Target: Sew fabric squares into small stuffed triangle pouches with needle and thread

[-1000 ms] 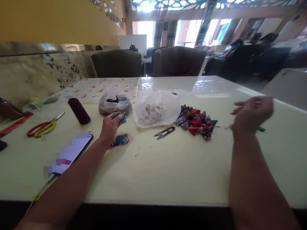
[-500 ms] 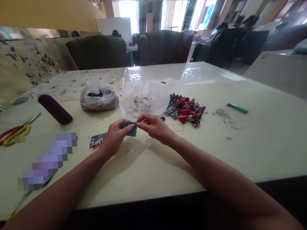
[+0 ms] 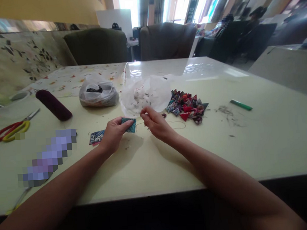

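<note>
Pinching a blue-green cloth between thumb and fingers, the left hand holds it just above the table; the right hand is raised beside it, apart from the cloth, its fingertips drawn together (any needle there is too small to make out). A thin thread curves over the tabletop by the right hand, with a stretch of it near the cloth. Beyond and to the right lies a pile of small, pointed pieces in red, blue and dark prints, which look finished. Judging by that pile, a good share of the work seems done, while the cloth in hand looks flat and probably at the sewing stage. Left to do, apparently, is at least one more patch, lying flat just beside the left hand and partly hidden by it. White stuffing sits on pale plastic past the hands, so some filling may remain too; how many pieces are wanted cannot be told
</note>
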{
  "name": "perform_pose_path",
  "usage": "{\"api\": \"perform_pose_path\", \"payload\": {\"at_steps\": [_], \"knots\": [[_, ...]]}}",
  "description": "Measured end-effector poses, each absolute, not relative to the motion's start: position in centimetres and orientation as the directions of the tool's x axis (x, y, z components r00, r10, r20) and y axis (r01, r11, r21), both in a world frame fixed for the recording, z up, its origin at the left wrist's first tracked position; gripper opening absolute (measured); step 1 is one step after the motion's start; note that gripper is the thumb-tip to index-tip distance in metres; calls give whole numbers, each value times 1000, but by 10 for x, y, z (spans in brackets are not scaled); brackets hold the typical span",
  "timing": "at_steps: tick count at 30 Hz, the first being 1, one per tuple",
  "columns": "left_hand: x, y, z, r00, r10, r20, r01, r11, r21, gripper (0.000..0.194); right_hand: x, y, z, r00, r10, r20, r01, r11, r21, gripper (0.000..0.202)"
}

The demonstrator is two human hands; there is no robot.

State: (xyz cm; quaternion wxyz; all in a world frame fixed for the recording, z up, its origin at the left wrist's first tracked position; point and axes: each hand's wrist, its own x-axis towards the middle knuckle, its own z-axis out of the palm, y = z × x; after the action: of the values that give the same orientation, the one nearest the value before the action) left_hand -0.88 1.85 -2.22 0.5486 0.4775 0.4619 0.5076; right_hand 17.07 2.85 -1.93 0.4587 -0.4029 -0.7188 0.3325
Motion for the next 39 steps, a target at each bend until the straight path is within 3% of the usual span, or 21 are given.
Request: {"api": "perform_pose_path", "payload": {"at_steps": [7,22,39], "knots": [[-10,20,-22,57,998,3,-83,2,997,28,172,25,-17,-279,797,535,454,601,-658,14],[-9,19,-21,61,997,52,-78,-47,996,27,172,26,-18,-303,813,497,532,577,-620,15],[-14,21,-24,91,975,203,131,-213,968,23,173,26,-17,-335,793,508,551,603,-577,19]]}}
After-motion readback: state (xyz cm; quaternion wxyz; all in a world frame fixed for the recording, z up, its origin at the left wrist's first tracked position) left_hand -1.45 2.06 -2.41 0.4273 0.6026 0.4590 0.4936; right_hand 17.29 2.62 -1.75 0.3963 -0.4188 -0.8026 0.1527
